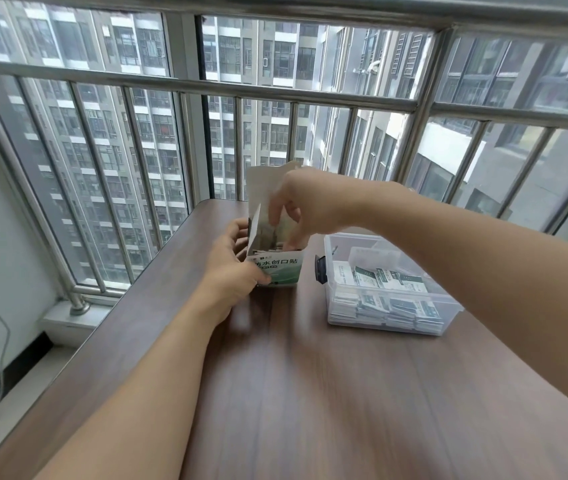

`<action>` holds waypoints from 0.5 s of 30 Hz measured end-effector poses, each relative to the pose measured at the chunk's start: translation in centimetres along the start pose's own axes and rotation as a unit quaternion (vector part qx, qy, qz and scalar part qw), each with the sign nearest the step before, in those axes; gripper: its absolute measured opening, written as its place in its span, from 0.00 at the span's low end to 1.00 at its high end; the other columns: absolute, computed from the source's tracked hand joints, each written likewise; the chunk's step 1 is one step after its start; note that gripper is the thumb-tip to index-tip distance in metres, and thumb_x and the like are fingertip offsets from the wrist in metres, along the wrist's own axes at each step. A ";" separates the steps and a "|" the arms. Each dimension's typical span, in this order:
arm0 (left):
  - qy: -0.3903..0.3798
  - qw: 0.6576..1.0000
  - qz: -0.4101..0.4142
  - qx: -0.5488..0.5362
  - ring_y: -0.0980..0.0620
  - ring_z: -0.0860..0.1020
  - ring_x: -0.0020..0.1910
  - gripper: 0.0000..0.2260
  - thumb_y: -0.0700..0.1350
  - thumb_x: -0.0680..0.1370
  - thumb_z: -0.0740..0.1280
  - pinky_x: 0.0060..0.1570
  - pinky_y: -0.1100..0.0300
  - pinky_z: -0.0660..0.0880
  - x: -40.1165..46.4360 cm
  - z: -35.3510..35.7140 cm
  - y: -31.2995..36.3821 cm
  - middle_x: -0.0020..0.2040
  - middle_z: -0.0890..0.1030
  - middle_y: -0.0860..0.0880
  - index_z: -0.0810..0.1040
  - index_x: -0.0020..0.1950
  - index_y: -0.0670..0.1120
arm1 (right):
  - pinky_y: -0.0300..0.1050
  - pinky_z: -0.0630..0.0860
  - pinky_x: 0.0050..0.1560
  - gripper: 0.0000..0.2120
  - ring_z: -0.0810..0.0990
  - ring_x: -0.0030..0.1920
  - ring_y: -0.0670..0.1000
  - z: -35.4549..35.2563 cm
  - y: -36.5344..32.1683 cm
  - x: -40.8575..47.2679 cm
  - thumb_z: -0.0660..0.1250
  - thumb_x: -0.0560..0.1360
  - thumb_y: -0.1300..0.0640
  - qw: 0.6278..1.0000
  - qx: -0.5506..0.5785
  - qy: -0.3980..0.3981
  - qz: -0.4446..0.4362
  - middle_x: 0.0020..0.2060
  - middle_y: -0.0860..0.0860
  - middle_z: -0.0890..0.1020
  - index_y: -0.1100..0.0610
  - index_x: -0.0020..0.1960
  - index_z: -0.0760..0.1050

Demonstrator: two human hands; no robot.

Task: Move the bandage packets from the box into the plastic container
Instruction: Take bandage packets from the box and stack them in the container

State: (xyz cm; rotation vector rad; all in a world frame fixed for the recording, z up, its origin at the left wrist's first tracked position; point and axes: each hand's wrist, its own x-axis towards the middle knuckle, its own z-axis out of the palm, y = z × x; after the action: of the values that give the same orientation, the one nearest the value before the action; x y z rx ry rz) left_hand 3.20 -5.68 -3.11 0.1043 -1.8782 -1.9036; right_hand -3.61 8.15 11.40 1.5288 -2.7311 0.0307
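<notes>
Head view: the left hand (237, 261) gripped the box (275, 258) upright on the counter (310, 393). The right hand (305, 206), fingers curled, reached inside; whether it pinched bandage packets (390, 277) was hidden. The plastic container (338, 244), part-filled, sat at the box's 3 o'clock. Next: lift clear, carry rightward.

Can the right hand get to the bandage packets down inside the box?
Probably yes. The white and green cardboard box stands open with its flaps up, the left hand grips its side, and the right hand already has its fingers inside the opening.
</notes>
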 end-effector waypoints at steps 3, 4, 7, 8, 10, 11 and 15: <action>0.024 1.000 0.017 0.004 0.55 0.81 0.45 0.30 0.29 0.54 0.66 0.35 0.60 0.78 -0.3 0.3 0.4 0.50 0.81 0.47 0.75 0.52 0.52 | 0.49 0.79 0.45 0.28 0.78 0.45 0.51 0.4 -0.4 -0.7 0.84 0.63 0.50 0.998 -0.031 0.050 -0.005 0.45 0.46 0.79 0.50 0.60 0.78; 0.042 0.999 0.031 0.015 0.53 0.81 0.45 0.29 0.30 0.55 0.67 0.36 0.58 0.78 -0.3 0.3 0.5 0.49 0.81 0.46 0.75 0.52 0.52 | 0.51 0.80 0.47 0.31 0.79 0.47 0.52 0.6 -0.6 -0.8 0.84 0.63 0.49 0.997 -0.045 0.066 -0.007 0.48 0.47 0.79 0.49 0.62 0.76; 0.085 0.991 0.092 0.046 0.41 0.80 0.46 0.27 0.29 0.61 0.70 0.42 0.48 0.78 -0.1 0.2 0.3 0.49 0.82 0.38 0.76 0.54 0.52 | 0.51 0.80 0.48 0.31 0.80 0.49 0.53 1.2 -0.9 -1.5 0.82 0.66 0.49 0.992 -0.076 0.095 -0.012 0.53 0.46 0.81 0.47 0.66 0.76; 0.094 0.988 0.107 0.058 0.38 0.80 0.47 0.26 0.29 0.63 0.72 0.44 0.46 0.79 0.0 0.2 0.2 0.50 0.82 0.37 0.77 0.55 0.52 | 0.49 0.79 0.46 0.27 0.80 0.47 0.53 1.3 -1.1 -1.7 0.81 0.67 0.50 0.992 -0.088 0.091 -0.012 0.52 0.46 0.81 0.48 0.64 0.77; 0.101 0.984 0.123 0.077 0.42 0.81 0.46 0.25 0.29 0.66 0.75 0.47 0.49 0.80 0.0 0.4 0.2 0.48 0.83 0.41 0.77 0.55 0.52 | 0.46 0.74 0.39 0.13 0.76 0.38 0.50 1.5 -1.3 -1.8 0.78 0.71 0.54 0.991 -0.111 0.077 -0.006 0.43 0.46 0.78 0.47 0.52 0.80; 0.097 0.984 0.126 0.084 0.47 0.81 0.44 0.25 0.28 0.66 0.75 0.47 0.53 0.79 0.1 0.6 0.1 0.48 0.84 0.43 0.77 0.56 0.51 | 0.44 0.71 0.36 0.10 0.73 0.34 0.48 1.7 -1.2 -1.7 0.77 0.72 0.56 0.991 -0.110 0.073 0.005 0.39 0.45 0.76 0.46 0.43 0.76; 0.083 0.984 0.118 0.100 0.52 0.81 0.45 0.27 0.24 0.65 0.72 0.49 0.57 0.79 0.1 0.7 -0.1 0.48 0.84 0.44 0.77 0.57 0.49 | 0.44 0.78 0.32 0.11 0.79 0.30 0.47 1.6 -0.5 -1.2 0.77 0.72 0.58 0.998 -0.037 0.048 0.022 0.35 0.43 0.78 0.45 0.37 0.80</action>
State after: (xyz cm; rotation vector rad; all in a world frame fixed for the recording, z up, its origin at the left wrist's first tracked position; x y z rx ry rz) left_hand 2.86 -5.04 -3.10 0.0946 -1.8715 -1.5014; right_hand -2.56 8.90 9.75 1.4113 -2.6585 0.0035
